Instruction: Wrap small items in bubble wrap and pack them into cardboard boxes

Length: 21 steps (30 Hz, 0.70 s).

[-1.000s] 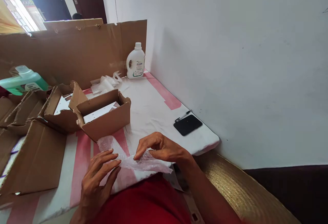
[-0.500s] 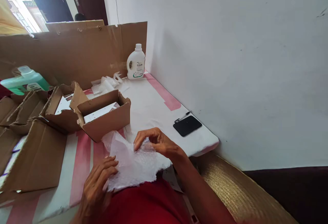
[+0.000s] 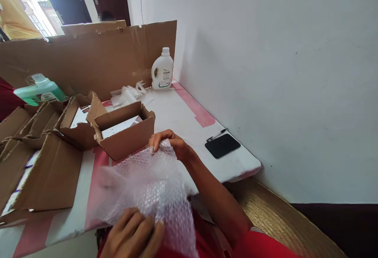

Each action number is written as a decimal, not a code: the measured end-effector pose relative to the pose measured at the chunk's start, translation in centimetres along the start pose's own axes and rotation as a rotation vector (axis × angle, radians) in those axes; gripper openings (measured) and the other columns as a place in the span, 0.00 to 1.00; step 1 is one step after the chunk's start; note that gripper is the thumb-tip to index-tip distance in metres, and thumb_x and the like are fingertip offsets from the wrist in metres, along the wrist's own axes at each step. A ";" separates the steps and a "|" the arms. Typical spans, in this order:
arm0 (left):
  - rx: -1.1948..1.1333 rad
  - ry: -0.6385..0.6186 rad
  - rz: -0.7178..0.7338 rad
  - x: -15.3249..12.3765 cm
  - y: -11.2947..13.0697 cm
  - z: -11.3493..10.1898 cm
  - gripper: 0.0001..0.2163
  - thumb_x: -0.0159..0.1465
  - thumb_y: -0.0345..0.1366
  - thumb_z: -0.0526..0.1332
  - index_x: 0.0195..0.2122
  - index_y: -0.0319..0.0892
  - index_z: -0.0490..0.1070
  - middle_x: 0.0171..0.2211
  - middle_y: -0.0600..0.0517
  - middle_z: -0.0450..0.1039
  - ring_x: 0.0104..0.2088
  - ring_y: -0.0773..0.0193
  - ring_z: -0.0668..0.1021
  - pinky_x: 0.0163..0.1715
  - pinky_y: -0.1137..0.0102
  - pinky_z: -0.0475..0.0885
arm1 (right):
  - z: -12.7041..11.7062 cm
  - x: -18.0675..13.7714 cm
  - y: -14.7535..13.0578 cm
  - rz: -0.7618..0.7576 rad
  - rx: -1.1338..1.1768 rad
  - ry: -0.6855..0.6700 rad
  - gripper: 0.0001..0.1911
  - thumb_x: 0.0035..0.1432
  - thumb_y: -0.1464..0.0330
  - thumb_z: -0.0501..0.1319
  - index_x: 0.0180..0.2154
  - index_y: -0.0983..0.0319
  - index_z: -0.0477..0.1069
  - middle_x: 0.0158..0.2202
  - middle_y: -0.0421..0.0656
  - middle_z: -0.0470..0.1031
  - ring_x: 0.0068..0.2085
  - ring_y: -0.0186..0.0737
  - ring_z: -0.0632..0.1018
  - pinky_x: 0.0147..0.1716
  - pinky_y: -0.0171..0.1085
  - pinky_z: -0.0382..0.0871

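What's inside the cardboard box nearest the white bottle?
The top of something white shows in the cardboard box; its near wall hides the lower part and the floor beneath.

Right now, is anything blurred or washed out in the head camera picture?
In the head view, the bubble wrap smears toward its left side, with bright glints near its middle; in the head view, the outdoor area at upper left is washed out; also in the head view, a soft shadow darkens the white wall just right of the white bottle.

Cardboard boxes [image 3: 130, 140] and bubble wrap [image 3: 165, 187] suggest a makeshift workroom.
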State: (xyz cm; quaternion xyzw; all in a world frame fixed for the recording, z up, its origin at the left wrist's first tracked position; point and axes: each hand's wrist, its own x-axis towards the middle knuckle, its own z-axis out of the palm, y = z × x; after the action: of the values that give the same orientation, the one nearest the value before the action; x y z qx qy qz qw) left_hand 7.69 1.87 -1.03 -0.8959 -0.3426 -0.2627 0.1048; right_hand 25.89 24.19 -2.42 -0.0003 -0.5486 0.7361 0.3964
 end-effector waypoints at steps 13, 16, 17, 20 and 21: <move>-0.404 -0.066 -0.376 1.1 -3.1 9.7 0.09 0.69 0.34 0.59 0.50 0.45 0.72 0.42 0.49 0.77 0.41 0.64 0.80 0.42 0.70 0.76 | -9.4 -3.6 2.6 0.526 -0.510 0.216 0.16 0.55 0.58 0.68 0.33 0.66 0.77 0.32 0.43 0.78 0.36 0.37 0.76 0.43 0.38 0.69; -0.175 0.029 -0.473 -1.5 -5.8 8.9 0.12 0.69 0.33 0.59 0.52 0.45 0.72 0.48 0.47 0.76 0.47 0.61 0.79 0.48 0.66 0.76 | -9.5 -3.5 2.2 0.511 -0.635 0.284 0.12 0.54 0.62 0.68 0.33 0.65 0.77 0.34 0.43 0.77 0.39 0.40 0.76 0.46 0.41 0.69; -0.099 0.033 -0.506 -2.5 -6.5 8.7 0.13 0.68 0.34 0.60 0.54 0.45 0.71 0.50 0.46 0.75 0.49 0.59 0.79 0.49 0.63 0.75 | -9.2 -3.4 2.1 0.499 -0.677 0.322 0.10 0.54 0.63 0.67 0.34 0.64 0.77 0.37 0.44 0.77 0.42 0.43 0.76 0.49 0.44 0.69; 0.053 0.010 -0.604 -5.4 -8.0 8.2 0.19 0.69 0.38 0.59 0.61 0.44 0.67 0.57 0.41 0.72 0.55 0.51 0.76 0.53 0.55 0.74 | -6.0 -3.3 3.0 0.413 -0.902 0.473 0.09 0.61 0.68 0.60 0.42 0.63 0.76 0.48 0.50 0.77 0.54 0.49 0.73 0.59 0.51 0.62; 0.079 0.007 -0.635 -6.2 -8.3 8.2 0.21 0.69 0.38 0.58 0.63 0.44 0.65 0.59 0.40 0.70 0.57 0.50 0.75 0.55 0.54 0.72 | -4.0 -3.3 3.9 0.369 -1.012 0.496 0.12 0.65 0.68 0.57 0.46 0.62 0.75 0.51 0.52 0.76 0.56 0.50 0.71 0.62 0.52 0.60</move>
State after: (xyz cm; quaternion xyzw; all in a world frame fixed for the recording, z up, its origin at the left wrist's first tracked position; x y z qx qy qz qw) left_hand 1.55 7.56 -11.28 -0.7385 -0.6148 -0.2717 0.0533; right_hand 27.59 25.18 -8.61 -0.4566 -0.7133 0.4180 0.3286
